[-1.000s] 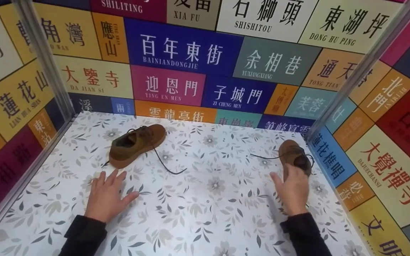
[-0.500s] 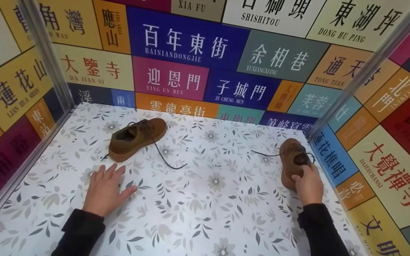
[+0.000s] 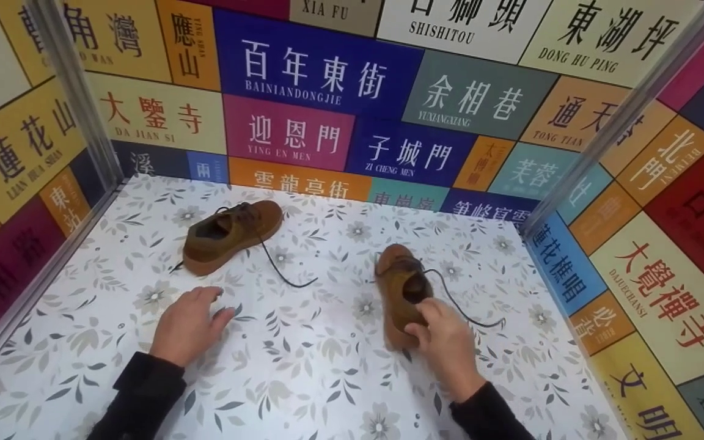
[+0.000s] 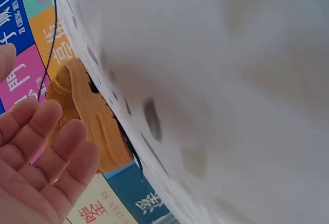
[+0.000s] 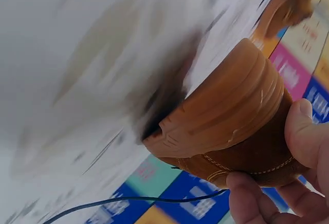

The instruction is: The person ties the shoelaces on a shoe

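Currently your right hand point(image 3: 450, 347) pinches a brown lace-up shoe point(image 3: 397, 307). Left of that grip, your left hand point(image 3: 187, 326) hangs relaxed, empty.

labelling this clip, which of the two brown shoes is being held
The shoe on the right of the head view, gripped near its heel by the right hand. The other shoe, farther left, rests untouched on the floral surface.

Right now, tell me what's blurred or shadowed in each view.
Head: mostly sharp, the wall lettering largely legible; left wrist: the table out of focus, softly shadowed; right wrist: the table smeared, a dark shadow beside the held shoe, the other shoe blurred, the held one clearer.
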`<action>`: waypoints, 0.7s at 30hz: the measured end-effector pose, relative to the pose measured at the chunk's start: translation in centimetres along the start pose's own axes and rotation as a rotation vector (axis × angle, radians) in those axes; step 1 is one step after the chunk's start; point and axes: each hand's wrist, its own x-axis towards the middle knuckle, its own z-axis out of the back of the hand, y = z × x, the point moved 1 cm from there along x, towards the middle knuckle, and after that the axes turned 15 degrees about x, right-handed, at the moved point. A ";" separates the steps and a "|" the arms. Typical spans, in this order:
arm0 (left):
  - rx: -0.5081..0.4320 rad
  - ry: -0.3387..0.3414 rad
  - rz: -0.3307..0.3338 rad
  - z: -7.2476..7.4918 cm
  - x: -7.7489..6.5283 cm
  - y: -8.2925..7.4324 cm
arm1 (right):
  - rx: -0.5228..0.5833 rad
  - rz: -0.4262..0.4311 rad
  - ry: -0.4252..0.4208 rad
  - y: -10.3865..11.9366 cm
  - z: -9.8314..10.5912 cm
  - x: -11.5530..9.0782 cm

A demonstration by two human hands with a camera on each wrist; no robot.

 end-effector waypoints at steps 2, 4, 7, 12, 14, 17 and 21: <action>-0.010 0.001 -0.024 -0.2 0.0 -1.1 | 0.008 0.097 -0.013 2.3 -0.7 -0.3; -0.019 -0.005 -0.054 -0.3 0.1 -2.3 | 0.005 0.162 -0.013 4.5 -1.3 -0.7; -0.040 -0.029 -0.096 -0.2 0.1 -4.3 | 0.014 0.230 -0.008 7.2 -2.0 -1.2; -0.058 -0.064 -0.164 -0.3 0.1 -7.5 | 0.054 0.296 -0.007 10.0 -2.5 -2.1; -0.056 -0.085 -0.200 -0.3 -0.1 -8.6 | 0.070 0.314 -0.006 10.7 -2.7 -2.5; -0.072 -0.098 -0.249 -0.3 -0.4 -10.0 | 0.093 0.339 -0.001 11.5 -2.8 -3.1; -0.118 -0.081 -0.280 -0.3 -0.8 -11.7 | 0.109 0.382 -0.007 12.4 -3.0 -3.9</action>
